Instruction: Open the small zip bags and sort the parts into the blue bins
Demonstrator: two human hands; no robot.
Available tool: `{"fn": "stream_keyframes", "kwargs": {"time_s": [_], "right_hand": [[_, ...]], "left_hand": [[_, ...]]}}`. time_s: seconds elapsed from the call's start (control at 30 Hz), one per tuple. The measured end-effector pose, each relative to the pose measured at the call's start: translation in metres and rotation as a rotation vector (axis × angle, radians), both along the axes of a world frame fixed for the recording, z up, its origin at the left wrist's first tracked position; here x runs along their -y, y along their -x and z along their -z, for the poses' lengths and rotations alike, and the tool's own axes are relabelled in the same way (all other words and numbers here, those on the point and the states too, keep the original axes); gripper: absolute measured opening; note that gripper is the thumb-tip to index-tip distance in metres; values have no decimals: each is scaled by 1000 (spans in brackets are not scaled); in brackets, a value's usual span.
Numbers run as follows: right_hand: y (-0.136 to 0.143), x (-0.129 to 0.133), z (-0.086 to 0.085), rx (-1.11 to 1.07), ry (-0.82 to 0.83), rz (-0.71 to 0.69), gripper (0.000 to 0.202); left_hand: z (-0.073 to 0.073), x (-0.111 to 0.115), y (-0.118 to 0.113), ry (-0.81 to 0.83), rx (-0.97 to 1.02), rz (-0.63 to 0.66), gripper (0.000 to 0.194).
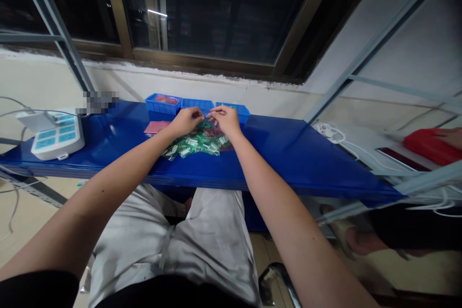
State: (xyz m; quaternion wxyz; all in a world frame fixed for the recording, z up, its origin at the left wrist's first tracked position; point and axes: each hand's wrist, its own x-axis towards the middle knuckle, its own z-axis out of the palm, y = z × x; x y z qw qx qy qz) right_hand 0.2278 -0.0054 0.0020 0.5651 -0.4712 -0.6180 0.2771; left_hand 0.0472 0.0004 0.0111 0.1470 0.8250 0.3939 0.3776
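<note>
My left hand (pixel 186 120) and my right hand (pixel 226 119) meet above the blue table, fingers pinched. Between the fingertips is what looks like a small clear plastic bag (pixel 207 118); its contents are too small to make out. Just below and in front of the hands lies a heap of small clear packets with green and white pieces (pixel 195 144). To the left of it, partly behind my left wrist, sits a flat stack of pink packets (pixel 156 127).
Three blue bins stand along the back edge: a left bin (pixel 162 107) with pink items, a middle bin (pixel 197 104), and a right bin (pixel 243 113) with green pieces. A white power strip (pixel 57 139) is at left. Another person's hand (pixel 451 137) touches something red at right.
</note>
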Motion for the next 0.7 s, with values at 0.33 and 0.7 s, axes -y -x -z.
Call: {"fn": "stream_keyframes", "kwargs": {"time_s": [0.33, 0.7], "right_hand": [[2, -1, 6, -41, 139, -85, 7], [-2, -4, 10, 142, 2, -40, 8]], "left_hand": [[-7, -1, 4, 267, 202, -36, 21], [-7, 2, 4, 74, 46, -39, 21]]}}
